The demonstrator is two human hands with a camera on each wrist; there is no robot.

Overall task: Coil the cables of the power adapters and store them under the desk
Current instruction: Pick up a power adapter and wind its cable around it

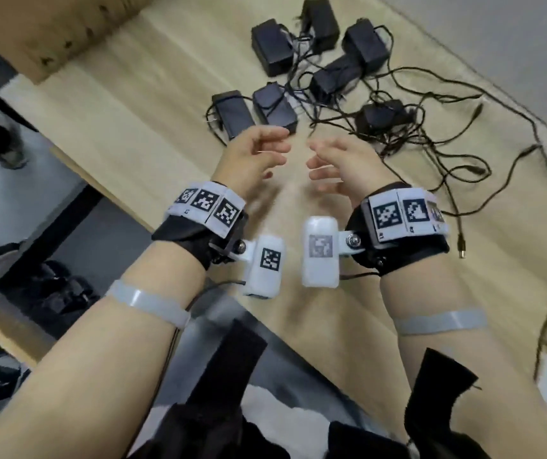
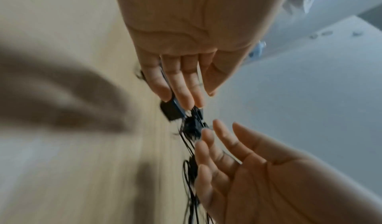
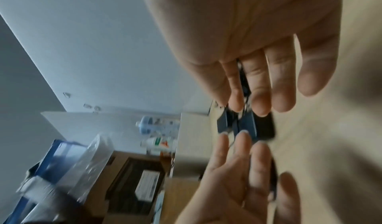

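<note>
Over pale wood-grain desk (image 1: 153,134), both grips slack & empty, facing boxy black adapters (image 1: 273,104) w/ tangled thin cables (image 1: 431,150).

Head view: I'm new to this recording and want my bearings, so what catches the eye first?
Two bare hands, the left hand and the right hand, hover open and palm to palm above the wooden desk, holding nothing. Just beyond them lies a cluster of black power adapters, and their thin cables sprawl uncoiled in a tangle toward the right. White tag-marked bands wrap both wrists.
</note>
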